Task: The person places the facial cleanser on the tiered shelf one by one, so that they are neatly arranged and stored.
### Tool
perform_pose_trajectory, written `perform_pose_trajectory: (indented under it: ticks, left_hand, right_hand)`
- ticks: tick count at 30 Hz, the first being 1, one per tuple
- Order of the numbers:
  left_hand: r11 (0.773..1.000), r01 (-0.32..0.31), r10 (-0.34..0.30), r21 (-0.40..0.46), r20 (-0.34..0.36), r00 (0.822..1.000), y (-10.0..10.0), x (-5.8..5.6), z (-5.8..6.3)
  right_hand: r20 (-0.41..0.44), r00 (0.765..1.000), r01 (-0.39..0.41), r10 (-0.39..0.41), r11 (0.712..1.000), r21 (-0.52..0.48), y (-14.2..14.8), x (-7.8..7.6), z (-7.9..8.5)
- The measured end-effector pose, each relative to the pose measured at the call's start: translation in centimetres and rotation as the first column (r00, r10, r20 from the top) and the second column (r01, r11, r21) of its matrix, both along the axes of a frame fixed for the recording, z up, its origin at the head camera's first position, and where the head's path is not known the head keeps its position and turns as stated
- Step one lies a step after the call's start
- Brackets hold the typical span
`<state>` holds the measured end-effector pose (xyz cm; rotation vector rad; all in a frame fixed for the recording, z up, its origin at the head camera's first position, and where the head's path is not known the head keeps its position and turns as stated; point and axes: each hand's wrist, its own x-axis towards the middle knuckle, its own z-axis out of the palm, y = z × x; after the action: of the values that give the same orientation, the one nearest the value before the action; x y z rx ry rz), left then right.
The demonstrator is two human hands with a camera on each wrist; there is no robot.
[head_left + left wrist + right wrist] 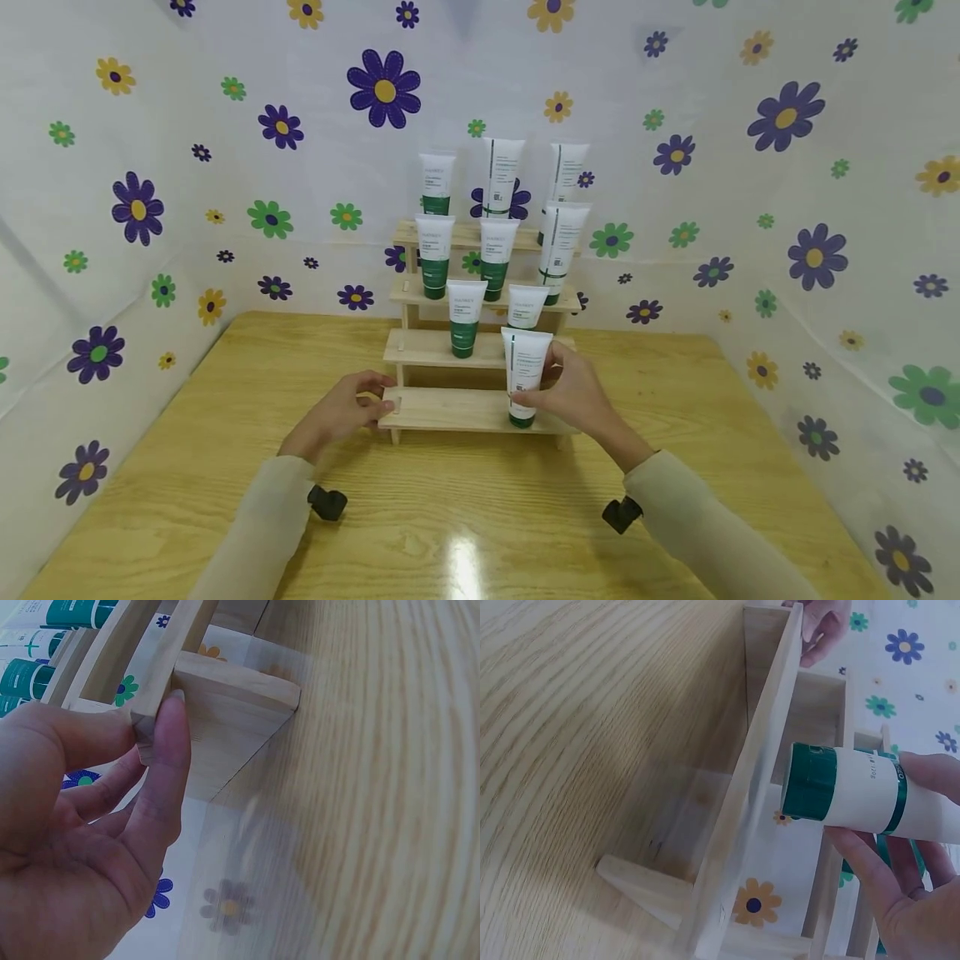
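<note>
My right hand (573, 392) grips a white squeeze tube (527, 362) with a green cap, upright and cap down, over the right part of the lowest step of a wooden tiered rack (442, 408). In the right wrist view the tube's cap (810, 780) is close to the step's board; whether they touch I cannot tell. At the rack's left end, my left hand (348, 412) pinches the end of that lowest board (154, 705) between thumb and fingers. Behind the held tube, a shorter tube (527, 304) is partly hidden, beside another short tube (465, 317) on the step above.
Three tubes, including a tall one (562, 250), stand on the second step from the top. Three more, one in the middle (501, 175), stand on the top step. The rack sits on a glossy wooden table (375, 517), with flower-patterned sheeting (300, 258) behind and at both sides.
</note>
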<state>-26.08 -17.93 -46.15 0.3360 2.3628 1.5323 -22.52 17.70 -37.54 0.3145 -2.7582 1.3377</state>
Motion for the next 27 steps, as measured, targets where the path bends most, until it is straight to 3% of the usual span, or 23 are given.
perform_pose_trajectory:
  ticks: [6, 17, 27]
  left_hand:
    - [1.000, -0.003, 0.003, 0.012, 0.003, 1.000, -0.2, 0.1, 0.0]
    - [1.000, -0.012, 0.012, -0.008, -0.011, 1.000, -0.2, 0.1, -0.2]
    - [1.000, -0.001, 0.001, 0.008, -0.003, 1.000, -0.1, 0.1, -0.2]
  right_hand:
    - [-0.028, 1.000, -0.008, 0.006, 0.998, -0.060, -1.2, -0.3, -0.5]
    - [0.005, 1.000, 0.015, -0.015, 0.996, -0.086, -2.8, -0.5, -2.0]
    - [-0.023, 0.999, -0.039, 0.037, 0.990, -0.132, -3.4, -0.3, -2.5]
